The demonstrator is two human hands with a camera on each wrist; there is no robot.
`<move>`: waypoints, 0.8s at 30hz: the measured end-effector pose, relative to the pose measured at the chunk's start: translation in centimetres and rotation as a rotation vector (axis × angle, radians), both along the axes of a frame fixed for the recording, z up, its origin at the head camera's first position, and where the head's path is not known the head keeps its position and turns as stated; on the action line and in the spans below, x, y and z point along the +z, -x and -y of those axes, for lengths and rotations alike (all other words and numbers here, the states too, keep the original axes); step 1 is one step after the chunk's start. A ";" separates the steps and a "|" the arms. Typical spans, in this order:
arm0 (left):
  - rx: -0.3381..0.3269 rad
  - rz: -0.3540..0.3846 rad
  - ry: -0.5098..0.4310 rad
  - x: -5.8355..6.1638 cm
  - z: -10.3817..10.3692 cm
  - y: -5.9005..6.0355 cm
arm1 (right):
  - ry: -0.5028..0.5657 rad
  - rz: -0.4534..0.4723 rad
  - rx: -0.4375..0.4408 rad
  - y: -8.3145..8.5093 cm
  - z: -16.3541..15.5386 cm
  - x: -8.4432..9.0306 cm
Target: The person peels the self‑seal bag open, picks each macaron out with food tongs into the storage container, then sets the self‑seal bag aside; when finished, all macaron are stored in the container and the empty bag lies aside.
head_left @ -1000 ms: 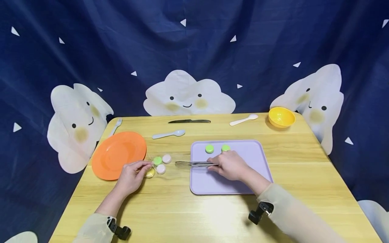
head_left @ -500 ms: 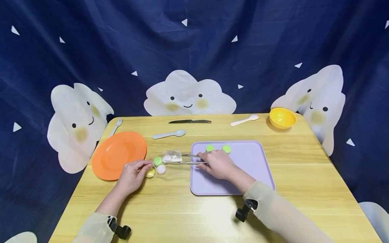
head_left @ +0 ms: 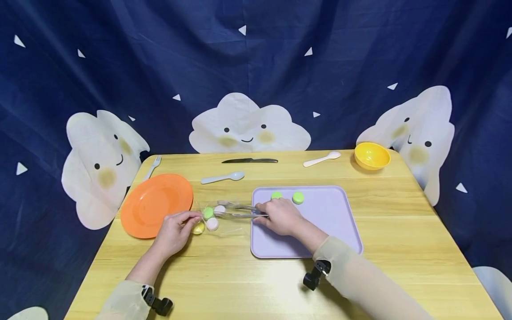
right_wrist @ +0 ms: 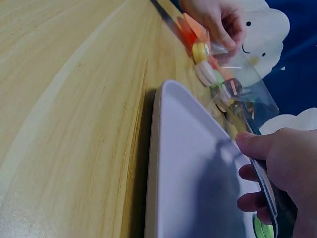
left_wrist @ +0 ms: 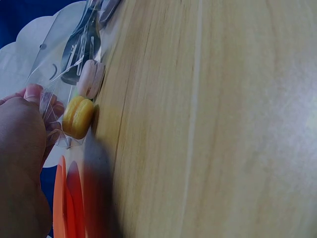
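A clear plastic bag [head_left: 224, 218] lies on the table between the orange plate and the purple tray [head_left: 332, 231]. In it are a green [head_left: 207, 213], a pink [head_left: 219, 209], a white [head_left: 212, 223] and a yellow macaron [head_left: 198, 228]. My left hand [head_left: 191, 218] pinches the bag's left end. My right hand [head_left: 264, 212] grips metal tongs [head_left: 240, 211], whose spread tips reach into the bag on either side of the pink macaron. Two green macarons [head_left: 276, 195] [head_left: 298, 198] sit at the tray's far edge. The left wrist view shows the yellow macaron [left_wrist: 78, 117] beside my left hand's fingers [left_wrist: 34, 94].
An orange plate [head_left: 156, 204] lies left of the bag. Along the far side are a fork [head_left: 152, 166], a pale blue spoon [head_left: 222, 177], a knife [head_left: 250, 160], a white spoon [head_left: 321, 158] and a yellow bowl [head_left: 371, 155]. Blue cloth hangs behind the table.
My right hand has moved left off the tray, carrying the tongs into the bag, and their tips have spread around the pink macaron. The left hand has stayed put.
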State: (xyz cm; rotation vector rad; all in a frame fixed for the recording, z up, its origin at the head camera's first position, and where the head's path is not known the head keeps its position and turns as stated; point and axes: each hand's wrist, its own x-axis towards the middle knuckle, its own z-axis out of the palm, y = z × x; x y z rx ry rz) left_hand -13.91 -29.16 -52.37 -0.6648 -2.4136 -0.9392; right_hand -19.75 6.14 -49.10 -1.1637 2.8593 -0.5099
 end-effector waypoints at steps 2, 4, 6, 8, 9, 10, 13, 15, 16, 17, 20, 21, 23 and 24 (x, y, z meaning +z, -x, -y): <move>0.001 0.002 -0.003 0.0 0.0 0.0 | 0.013 0.000 0.008 0.0 -0.1 0.0; 0.004 0.009 -0.005 0.0 0.0 0.0 | 0.027 0.002 0.016 0.0 -0.3 0.2; 0.008 0.015 -0.005 -0.1 0.0 -0.1 | 0.033 0.005 0.020 -0.1 -0.8 0.5; 0.015 0.019 -0.004 -0.1 0.0 -0.1 | 0.037 0.008 0.024 -0.1 -1.5 0.9; 0.016 0.020 -0.006 -0.1 -0.1 -0.1 | 0.036 0.006 0.020 -0.2 -2.0 1.2; 0.017 0.021 -0.006 -0.1 -0.1 -0.1 | 0.034 0.009 0.018 -0.3 -2.5 1.5; 0.017 0.020 -0.006 -0.1 -0.2 -0.1 | 0.046 0.000 0.007 -0.4 -4.4 2.3; 0.013 0.022 -0.010 -0.1 -0.2 -0.1 | 0.055 -0.008 -0.004 -0.6 -5.8 2.8; 0.013 0.024 -0.008 -0.1 -0.2 -0.1 | 0.060 -0.010 -0.008 -0.7 -6.4 3.0; 0.013 0.026 -0.008 0.0 -0.2 -0.1 | 0.066 -0.018 -0.015 -0.8 -7.1 3.2; 0.016 0.030 -0.008 0.1 -0.3 -0.1 | 0.082 -0.032 -0.036 -1.1 -9.1 3.4; 0.018 0.031 -0.006 0.1 -0.3 -0.1 | 0.089 -0.039 -0.042 -1.3 -9.7 3.5; 0.021 0.034 -0.006 0.1 -0.4 -0.2 | 0.112 -0.044 -0.055 -1.6 -10.9 3.5; 0.022 0.037 -0.006 0.2 -0.4 -0.2 | 0.123 -0.048 -0.062 -1.7 -11.5 3.5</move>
